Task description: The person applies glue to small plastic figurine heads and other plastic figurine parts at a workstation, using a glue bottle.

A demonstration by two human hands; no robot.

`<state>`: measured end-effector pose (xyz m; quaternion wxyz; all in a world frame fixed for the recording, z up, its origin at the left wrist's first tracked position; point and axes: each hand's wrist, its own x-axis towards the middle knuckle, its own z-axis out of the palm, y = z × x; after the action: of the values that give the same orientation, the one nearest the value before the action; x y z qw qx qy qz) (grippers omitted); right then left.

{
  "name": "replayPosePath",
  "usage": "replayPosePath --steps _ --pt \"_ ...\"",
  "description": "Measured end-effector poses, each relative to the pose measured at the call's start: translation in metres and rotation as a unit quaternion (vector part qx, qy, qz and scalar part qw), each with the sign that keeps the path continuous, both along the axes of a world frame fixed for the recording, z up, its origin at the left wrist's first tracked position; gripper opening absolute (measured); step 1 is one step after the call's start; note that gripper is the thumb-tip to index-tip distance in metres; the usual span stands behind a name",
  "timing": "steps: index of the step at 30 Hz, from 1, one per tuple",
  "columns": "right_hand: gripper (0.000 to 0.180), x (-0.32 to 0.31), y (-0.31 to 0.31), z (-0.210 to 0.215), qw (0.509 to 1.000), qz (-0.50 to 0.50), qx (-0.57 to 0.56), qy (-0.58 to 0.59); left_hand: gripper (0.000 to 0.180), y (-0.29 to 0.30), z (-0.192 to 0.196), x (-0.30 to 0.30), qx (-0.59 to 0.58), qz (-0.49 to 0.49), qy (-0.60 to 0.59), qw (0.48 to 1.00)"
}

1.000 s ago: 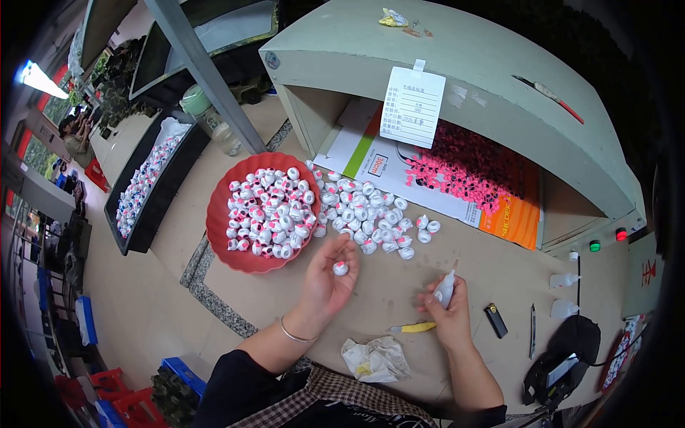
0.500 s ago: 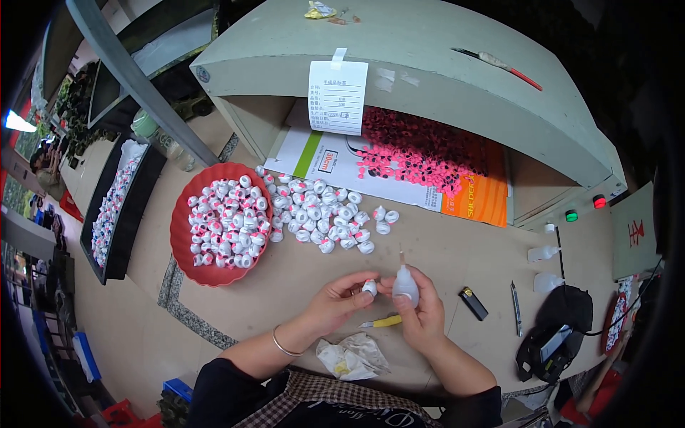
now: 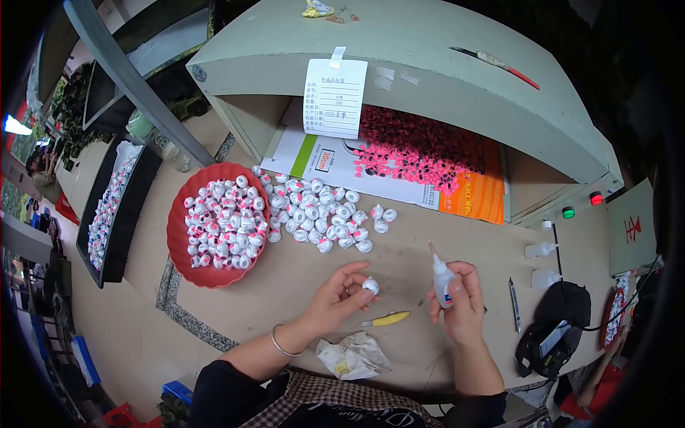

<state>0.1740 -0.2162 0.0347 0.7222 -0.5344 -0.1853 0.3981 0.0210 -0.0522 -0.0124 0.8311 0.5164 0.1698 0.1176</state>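
"Two bare hands are in view. What lies closest to the body?"

"Just past the checked apron [image 3: 332, 389], a crumpled pale paper [image 3: 353, 357] rests on the table [image 3: 271, 303]. Beyond it lies a yellow-handled tool [image 3: 389, 319], its tip toward the left."

"And the left hand [image 3: 335, 299]?"

"Palm partly turned up, thumb and fingers gripping a small white ball [image 3: 370, 285] near the fingertips. A plain bangle [image 3: 285, 344] circles that wrist."

"The right one?"

"The right hand [image 3: 464, 307] is closed around a squeeze bottle [image 3: 442, 279], its thin nozzle pointing up and slightly left, well apart from the ball."

"What is beside it?"

"Further right, a slim metal tool [image 3: 514, 305] and a black bag [image 3: 553, 332] lie on the table."

"And farther out?"

"A loose heap of white balls [image 3: 325, 214], many with pink patches, lies just beside a red scalloped bowl [image 3: 175, 250] filled with similar ones."

"Behind that?"

"A pale green shelf unit [image 3: 457, 78]. Inside, many pink-and-black pieces [image 3: 407, 164] are spread on printed cardboard [image 3: 471, 205]; a white label [image 3: 334, 100] hangs from its front edge, and a red-tipped tool [image 3: 492, 60] lies on top."
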Motion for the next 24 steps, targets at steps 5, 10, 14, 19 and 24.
replayPosePath --steps 5,10,14,19,24 --pt "0.022 -0.012 -0.003 0.019 0.998 0.048 -0.013 -0.03 0.034 0.0 -0.006 0.001 0.003 -0.003 0.003 1.0" --pt "0.022 -0.019 0.006 -0.026 0.999 0.034 -0.007 -0.022 0.033 0.0 -0.012 0.003 0.106 -0.011 0.015 0.994" --pt "0.02 -0.023 0.008 -0.034 0.996 0.012 0.038 -0.075 0.032 -0.001 -0.012 0.004 0.035 0.016 0.016 0.999" --pt "0.02 -0.027 0.009 -0.035 0.975 -0.045 0.032 -0.213 0.034 0.001 -0.019 0.002 0.024 0.014 0.013 1.0" --pt "0.019 -0.031 0.011 -0.038 0.955 -0.055 0.026 -0.291 0.039 -0.002 -0.017 0.002 -0.013 0.02 -0.015 1.0"
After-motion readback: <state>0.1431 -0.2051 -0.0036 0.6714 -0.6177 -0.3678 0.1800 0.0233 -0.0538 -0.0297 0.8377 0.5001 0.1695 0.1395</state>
